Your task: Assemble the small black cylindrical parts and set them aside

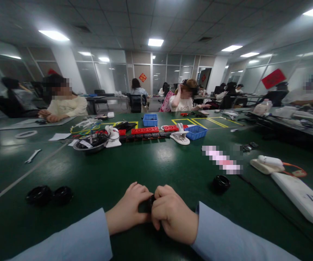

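Both hands meet over the green table (96, 174) near its front edge. A black object (150, 203), mostly covered by fingers, is between them. My left hand (130, 208) grips it from the left between thumb and fingers. My right hand (171, 214) has its fingers curled around its right side. Two black ring-shaped parts lie side by side at the left, one (39, 195) close to the other (62, 195). Another black ring-shaped part (221, 183) rests to the right of my hands.
Farther back are a metal bowl (91, 148) of cables, white clamps (180, 135), red strips (145, 130) and blue bins (150, 120). A wrench (33, 156) lies left; a white device (303, 197) and cable lie right. Several people sit beyond.
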A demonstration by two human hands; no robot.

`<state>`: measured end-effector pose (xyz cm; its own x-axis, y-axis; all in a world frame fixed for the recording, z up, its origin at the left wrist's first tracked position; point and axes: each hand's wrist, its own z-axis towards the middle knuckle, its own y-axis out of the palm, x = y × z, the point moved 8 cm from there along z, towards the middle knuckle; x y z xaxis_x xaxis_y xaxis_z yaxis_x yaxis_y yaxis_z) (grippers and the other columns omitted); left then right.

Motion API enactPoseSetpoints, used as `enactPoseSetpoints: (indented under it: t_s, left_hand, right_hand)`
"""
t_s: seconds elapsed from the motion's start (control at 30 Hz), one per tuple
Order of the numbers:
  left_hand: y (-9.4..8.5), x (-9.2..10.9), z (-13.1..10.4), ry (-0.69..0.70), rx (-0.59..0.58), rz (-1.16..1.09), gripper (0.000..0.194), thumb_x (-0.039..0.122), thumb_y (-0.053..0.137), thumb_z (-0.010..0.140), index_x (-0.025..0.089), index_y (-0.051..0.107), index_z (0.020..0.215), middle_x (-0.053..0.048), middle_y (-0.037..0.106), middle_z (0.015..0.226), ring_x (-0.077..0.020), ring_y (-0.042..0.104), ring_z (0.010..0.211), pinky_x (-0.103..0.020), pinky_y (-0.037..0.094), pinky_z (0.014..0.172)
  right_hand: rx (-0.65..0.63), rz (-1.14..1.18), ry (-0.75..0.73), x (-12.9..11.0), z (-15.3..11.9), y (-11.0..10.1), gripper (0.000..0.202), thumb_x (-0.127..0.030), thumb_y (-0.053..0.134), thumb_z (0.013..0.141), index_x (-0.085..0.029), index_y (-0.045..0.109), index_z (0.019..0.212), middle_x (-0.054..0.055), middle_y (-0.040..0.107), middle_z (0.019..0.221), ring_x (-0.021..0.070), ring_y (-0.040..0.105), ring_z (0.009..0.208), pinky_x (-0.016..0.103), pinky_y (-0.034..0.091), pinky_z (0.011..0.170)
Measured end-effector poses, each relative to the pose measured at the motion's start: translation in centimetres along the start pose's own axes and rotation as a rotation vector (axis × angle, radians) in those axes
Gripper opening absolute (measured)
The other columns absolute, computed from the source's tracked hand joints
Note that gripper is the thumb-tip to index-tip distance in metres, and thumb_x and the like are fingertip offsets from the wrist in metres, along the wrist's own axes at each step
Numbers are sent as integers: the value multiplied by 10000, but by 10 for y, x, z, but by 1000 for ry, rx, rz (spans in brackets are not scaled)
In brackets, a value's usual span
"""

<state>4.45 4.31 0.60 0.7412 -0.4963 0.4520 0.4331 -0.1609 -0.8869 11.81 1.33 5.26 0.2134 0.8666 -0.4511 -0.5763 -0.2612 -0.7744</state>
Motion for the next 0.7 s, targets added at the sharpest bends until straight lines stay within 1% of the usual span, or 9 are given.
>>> enactPoseSetpoints:
  t_s: [0.1,0.2,0.27,0.33,0.4,0.47,0.53,0.57,0.7]
  left_hand:
    - [1,-1,-1,14,4,-3,241,379,698,679,206,579,796,18,530,828,-195,475,846,-388,302,899]
    - [2,-1,-1,23,-3,-4,297,438,679,696,216,585,868,7,538,859,-207,476,863,-404,299,902]
    - [2,-2,-1,14,-1,-7,324,429,700,677,214,583,890,2,545,874,-214,479,875,-414,292,911]
    - [2,-4,-1,3,0,-8,321,426,710,666,210,588,870,3,548,868,-215,484,877,-424,281,926]
    - [2,-4,-1,5,0,-8,306,448,685,687,208,590,852,7,545,850,-209,489,860,-431,274,938]
    - [2,-4,-1,19,3,-11,315,475,654,710,208,588,864,5,544,846,-208,491,852,-436,269,946]
    - [2,-4,-1,24,7,-15,336,487,654,706,203,585,873,-2,542,851,-215,492,858,-441,267,952]
    - [2,-4,-1,21,6,-17,342,487,661,699,201,586,871,-5,541,851,-218,491,862,-442,268,953]
    - [1,-3,-1,0,-7,-31,277,410,674,701,208,588,871,0,541,859,-213,496,871,-449,255,967]
  right_hand:
    - [116,-43,-17,-6,-1,-15,214,-16,421,632,-173,552,567,-17,550,544,146,428,677,299,280,636]
    - [210,-143,123,1,0,-29,170,-85,455,652,-158,589,726,15,573,660,167,427,710,313,287,645]
    - [208,-226,250,8,0,-34,138,-178,522,707,-153,599,819,36,590,753,187,438,762,328,294,676]
    - [174,-297,341,13,0,-35,220,-335,602,731,-161,602,866,45,596,818,207,448,808,343,296,708]
    - [141,-352,396,14,0,-34,362,-464,655,689,-167,598,887,47,598,844,221,453,831,353,295,724]
    - [114,-388,427,14,-1,-32,450,-537,674,643,-167,591,884,49,597,847,229,456,831,361,295,727]
    - [66,-416,449,15,-2,-26,442,-560,659,647,-167,588,837,52,594,817,231,459,813,365,296,719]
    - [38,-425,457,16,-2,-22,409,-544,652,664,-168,584,809,52,592,797,229,460,800,365,298,714]
    - [-32,-429,458,17,-4,-12,255,-394,654,702,-170,563,782,48,589,785,215,460,782,352,304,706]
